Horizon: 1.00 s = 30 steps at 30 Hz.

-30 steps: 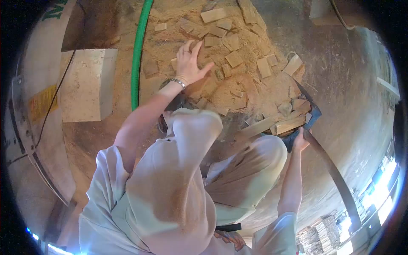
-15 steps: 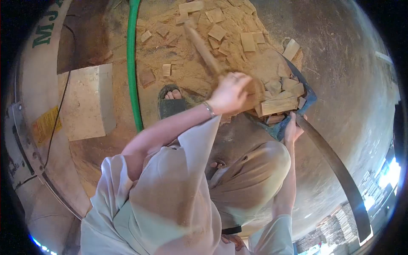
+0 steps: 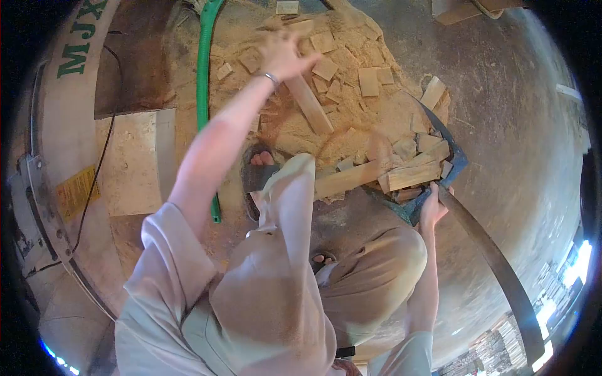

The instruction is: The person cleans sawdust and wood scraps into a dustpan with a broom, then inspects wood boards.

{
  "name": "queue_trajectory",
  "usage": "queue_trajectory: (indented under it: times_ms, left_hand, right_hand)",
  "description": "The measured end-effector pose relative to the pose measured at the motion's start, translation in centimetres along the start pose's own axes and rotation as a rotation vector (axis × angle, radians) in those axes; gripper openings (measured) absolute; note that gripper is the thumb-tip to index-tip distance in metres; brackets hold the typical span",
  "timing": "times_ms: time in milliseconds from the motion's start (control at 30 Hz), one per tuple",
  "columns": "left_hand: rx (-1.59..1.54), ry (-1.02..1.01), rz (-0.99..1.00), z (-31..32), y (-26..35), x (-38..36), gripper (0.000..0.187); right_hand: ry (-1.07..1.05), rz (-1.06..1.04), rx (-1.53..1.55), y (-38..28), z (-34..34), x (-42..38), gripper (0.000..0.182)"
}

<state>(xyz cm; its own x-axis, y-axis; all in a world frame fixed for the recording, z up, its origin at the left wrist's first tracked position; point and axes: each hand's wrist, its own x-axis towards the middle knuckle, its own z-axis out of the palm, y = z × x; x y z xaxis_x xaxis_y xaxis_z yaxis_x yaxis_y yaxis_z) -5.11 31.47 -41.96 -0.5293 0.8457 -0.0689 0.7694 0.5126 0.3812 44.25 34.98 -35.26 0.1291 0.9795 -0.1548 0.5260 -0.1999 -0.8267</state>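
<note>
My left hand (image 3: 285,57), slightly blurred, reaches over the sawdust heap with fingers spread and thumb out. Its fingertips are close over the wood offcuts (image 3: 323,42) there. A longer wood strip (image 3: 309,105) lies just below the palm. At the right, my right hand (image 3: 433,207) is closed round a shovel where its long handle (image 3: 489,250) meets the blue-grey blade (image 3: 459,160). Several wood blocks (image 3: 414,175) are piled on the blade. A flat wood piece (image 3: 347,180) rests at the blade's left side, sticking out toward my knee.
Sawdust (image 3: 285,135) with scattered offcuts covers the floor ahead. On the left are a green hose (image 3: 203,75), a pale box-shaped block (image 3: 128,163) and a machine panel with a black cable (image 3: 110,138). My sandalled foot (image 3: 260,169) stands beside the heap.
My left hand has let go of a wood piece by the shovel blade and moved up and left over the offcuts. My right hand keeps its grip on the shovel.
</note>
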Motion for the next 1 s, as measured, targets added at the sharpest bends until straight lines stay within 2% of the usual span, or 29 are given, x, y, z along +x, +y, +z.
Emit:
queue_trajectory:
  times_ms: [133, 233, 267, 367, 400, 500, 567, 633, 700, 733, 800, 833, 867, 900, 933, 967, 1000]
  left_hand:
    - [0.166, -0.118, -0.002, -2.1, 5.1, -0.9, 0.088]
    - [-0.001, -0.306, -0.066, -3.6, 4.5, -1.1, 0.092]
    - [0.074, -0.32, -0.057, -3.7, 4.7, -1.6, 0.096]
    - [-0.221, -0.339, 0.053, -0.5, 4.5, -3.3, 0.098]
    - [-0.249, -0.338, 0.128, -1.5, 6.5, -4.4, 0.093]
    - [-0.049, -0.508, 0.165, -0.5, 11.2, -6.3, 0.079]
    - [-0.464, -0.687, 0.222, -0.4, 14.0, -8.1, 0.067]
    - [-0.212, -0.825, 0.311, 0.5, 17.8, -11.7, 0.06]
    - [-0.476, -0.678, 0.483, -0.2, 19.0, -15.4, 0.055]
    - [-0.597, -0.712, 0.445, -1.2, 19.0, -15.2, 0.051]
    - [-0.568, -0.598, 0.536, -3.0, 15.2, -13.1, 0.049]
    - [-0.419, -0.514, 0.656, -3.9, 11.9, -11.7, 0.051]
    - [-0.176, -0.631, 0.62, -6.9, 9.4, -10.4, 0.054]
    - [0.052, -0.417, 0.68, -6.1, 4.9, -11.0, 0.052]
    - [0.2, -0.361, 0.699, -6.1, 2.0, -11.6, 0.046]
    - [0.342, -0.301, 0.713, -6.5, 0.2, -11.8, 0.039]
    - [0.301, -0.386, 0.679, -7.1, -0.8, -11.6, 0.034]
  right_hand:
    - [0.037, 0.005, -0.05, -1.0, 0.2, -0.3, 0.024]
    - [0.035, -0.034, -0.059, -0.1, 0.1, 0.0, 0.025]
    - [0.034, -0.016, -0.042, 0.3, 0.1, -0.1, 0.026]
    - [0.043, 0.045, 0.012, -0.8, 0.3, -0.6, 0.027]
    - [0.041, 0.065, 0.027, -0.9, 0.4, -0.7, 0.027]
    - [0.039, 0.048, 0.012, -0.4, 0.3, -0.4, 0.028]
    - [0.028, 0.038, -0.014, 0.3, -0.1, -0.2, 0.028]
    - [0.01, 0.055, -0.044, 1.0, -0.1, 0.1, 0.028]
    - [-0.008, 0.034, 0.037, 1.9, -0.1, 0.6, 0.027]
    - [-0.018, 0.032, 0.071, 2.0, -0.3, 0.5, 0.027]
    - [-0.007, 0.041, 0.066, 1.4, -0.5, 0.0, 0.027]
    - [0.004, 0.041, 0.075, 1.0, 0.0, 0.0, 0.027]
    - [0.004, 0.052, 0.071, 0.8, 0.1, 0.1, 0.027]
    - [0.008, 0.064, 0.066, 0.8, 0.0, 0.0, 0.027]
    - [0.011, 0.074, 0.061, 0.7, 0.0, 0.0, 0.027]
    - [0.01, 0.056, 0.044, 0.7, -0.2, 0.1, 0.027]
    - [0.007, 0.037, 0.028, 0.8, -0.3, 0.0, 0.027]
